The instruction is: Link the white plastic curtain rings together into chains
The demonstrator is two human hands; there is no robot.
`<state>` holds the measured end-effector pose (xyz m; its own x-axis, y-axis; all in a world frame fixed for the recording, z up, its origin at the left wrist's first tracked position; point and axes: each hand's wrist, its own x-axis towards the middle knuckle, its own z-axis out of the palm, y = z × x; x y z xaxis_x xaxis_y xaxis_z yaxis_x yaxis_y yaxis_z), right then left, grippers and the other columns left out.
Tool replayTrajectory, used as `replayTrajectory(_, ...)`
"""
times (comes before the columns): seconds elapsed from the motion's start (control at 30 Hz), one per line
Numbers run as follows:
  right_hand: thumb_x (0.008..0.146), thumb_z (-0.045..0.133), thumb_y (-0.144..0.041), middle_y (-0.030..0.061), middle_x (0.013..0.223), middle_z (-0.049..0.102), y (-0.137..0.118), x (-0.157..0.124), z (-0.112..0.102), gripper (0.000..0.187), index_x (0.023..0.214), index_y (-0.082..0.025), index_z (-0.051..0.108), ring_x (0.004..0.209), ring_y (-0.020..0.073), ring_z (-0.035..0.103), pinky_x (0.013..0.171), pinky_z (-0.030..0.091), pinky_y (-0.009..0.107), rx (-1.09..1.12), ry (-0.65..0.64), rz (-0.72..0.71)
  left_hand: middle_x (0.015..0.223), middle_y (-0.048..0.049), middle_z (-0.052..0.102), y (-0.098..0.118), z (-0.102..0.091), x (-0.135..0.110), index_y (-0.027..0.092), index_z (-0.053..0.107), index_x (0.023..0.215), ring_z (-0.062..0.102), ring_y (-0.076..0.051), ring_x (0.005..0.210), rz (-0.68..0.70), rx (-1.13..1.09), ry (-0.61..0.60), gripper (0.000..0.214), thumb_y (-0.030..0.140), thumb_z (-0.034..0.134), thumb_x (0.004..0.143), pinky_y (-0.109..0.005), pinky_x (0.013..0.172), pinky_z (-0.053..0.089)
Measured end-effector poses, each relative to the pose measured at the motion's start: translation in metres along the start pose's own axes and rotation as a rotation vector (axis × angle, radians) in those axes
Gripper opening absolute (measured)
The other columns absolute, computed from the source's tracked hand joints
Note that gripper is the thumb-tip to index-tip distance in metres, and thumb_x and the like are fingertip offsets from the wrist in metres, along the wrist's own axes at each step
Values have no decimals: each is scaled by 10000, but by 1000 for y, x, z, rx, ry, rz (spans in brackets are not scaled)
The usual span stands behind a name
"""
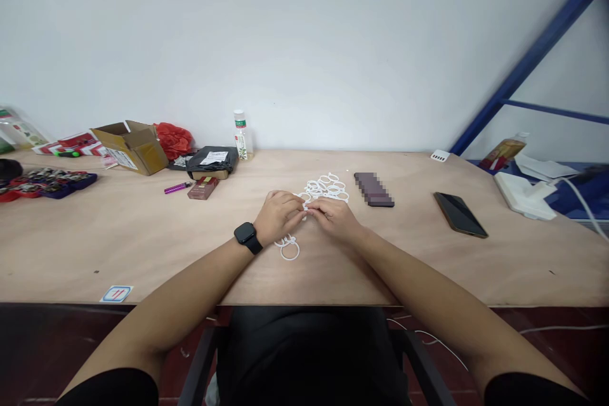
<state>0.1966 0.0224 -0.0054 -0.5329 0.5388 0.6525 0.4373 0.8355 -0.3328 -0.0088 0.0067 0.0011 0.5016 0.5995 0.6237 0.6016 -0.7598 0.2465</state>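
A: Hands?

B: Left hand (280, 216) and right hand (337, 217) meet mid-worktop (143, 235), fingertips pinched together on a small white piece (305, 207). Fingers cover most of it; can't tell if it's a whole ring.

A: Other rings?

B: Pile (314, 189) just past the fingertips, about 1 o'clock, overlapping. A few loose rings (288, 241) at 7, beside the heel of the left hand, partly hidden by it.

A: Failure modes?

B: Main one, I'd say: pinch slips, since the piece is tiny and the hold is fingertips only. Second: one ring snags its neighbours in the pile, because they overlap. Third: left wrist slides back, watch (245, 233) catches the loose rings and shoves them toward the front edge at 6.

A: Anything in the way?

B: Right side: dark slab (374, 189) between 2 and 3, near the pile; phone (460, 214) further out at 3. Left side: pack (203, 188) and lighter (177, 188), 9 to 10. Parcel (212, 162) at 10, box (133, 147) beyond it, bottle (242, 137) at 11. None blocks the pile. Only real obstruction: the left hand over the loose rings.
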Motion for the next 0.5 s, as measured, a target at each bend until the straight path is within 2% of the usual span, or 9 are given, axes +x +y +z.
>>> replayTrajectory(0.13, 962, 468, -273, 63, 860, 722, -4, 0, -1, 213, 956, -212, 673, 773, 179, 662, 705, 505, 307, -11, 23, -33, 996, -61, 701, 3, -2, 2, 203, 612, 878, 611, -195, 972, 23, -86, -23, 176, 325, 502, 941, -365, 899, 438)
replayTrajectory(0.33, 946, 488, -244, 54, 853, 728, -6, 0, 2, 189, 941, -217, 674, 771, 175, 666, 705, 506, 301, 4, 46, -62, 894, -50, 690, 2, -2, 2, 202, 614, 885, 618, -185, 871, -34, -179, -20, 190, 357, 515, 936, -341, 842, 464)
replayTrajectory(0.5, 943, 495, -231, 42, 878, 738, 0, 1, 2, 194, 954, -220, 689, 803, 165, 682, 749, 525, 294, -28, 113, -33, 1016, -67, 690, -7, -3, 3, 201, 624, 1025, 614, -203, 962, -8, -150, -10, 199, 350, 542, 922, -362, 890, 452)
